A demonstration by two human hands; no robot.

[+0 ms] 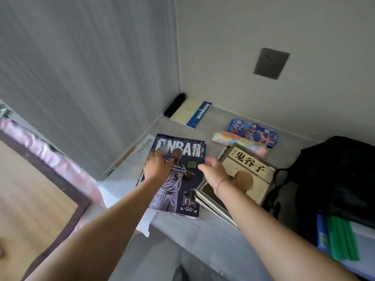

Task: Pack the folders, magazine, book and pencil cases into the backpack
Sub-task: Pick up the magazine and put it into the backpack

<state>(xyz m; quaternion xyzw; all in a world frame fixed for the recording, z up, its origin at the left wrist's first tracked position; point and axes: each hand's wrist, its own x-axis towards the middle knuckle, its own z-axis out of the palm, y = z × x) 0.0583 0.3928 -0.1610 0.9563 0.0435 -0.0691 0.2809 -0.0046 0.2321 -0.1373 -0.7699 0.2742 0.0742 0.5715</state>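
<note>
Backpack sits at the surface's right; can't see inside. Left hand lies flat on the magazine, fingers spread; right hand looks loosely curled, empty, by the book. Pencil cases behind, folders front-right.

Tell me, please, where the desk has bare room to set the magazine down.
Bare desk lies between the notebook and the pencil cases, and along the front edge below the magazine. Crowded: magazine, book and backpack sit close together.
</note>
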